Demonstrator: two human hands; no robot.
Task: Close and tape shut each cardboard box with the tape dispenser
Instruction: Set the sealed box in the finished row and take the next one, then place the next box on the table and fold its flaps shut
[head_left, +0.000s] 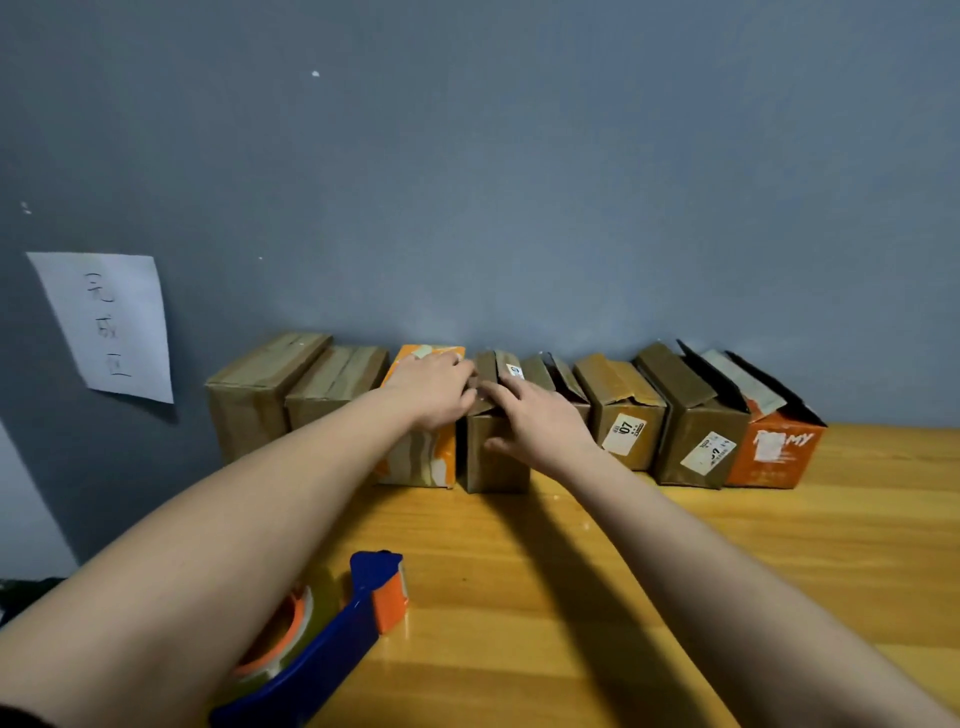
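Boxes stand in one row across the middle of the frame, against the grey wall (519, 182) at the far edge of the wooden counter (727, 545). I count eight: two plain brown ones at the left end (254, 395) (332, 387), an orange-and-white box (421, 457), the small brown box (493, 452) under my hands, a fifth box (558, 376) mostly hidden behind my right hand, a brown box with a "07" label (621, 410), a taller brown box (691, 436) with a white label, and an orange box (774, 452) at the right end. Each box runs its long axis away from me toward the wall, short face to the front. The three at the right have flaps standing up or ajar; the two at the left look shut flat.

My two arms reach in from the bottom corners. My left hand (434, 389) lies across the top left of the small brown box, fingers fairly straight, a released grip pressing down. My right hand (530, 421) rests on its top right with the thumb down the front face; fingers look extended, not clenched.

One tape dispenser (332, 634), blue with orange parts, lies at lower left, pointing up-right; my left forearm covers its roll and the bottom edge cuts it off.

One sheet of paper (111, 325) hangs on the wall at left, its handwriting too blurred for me to read.
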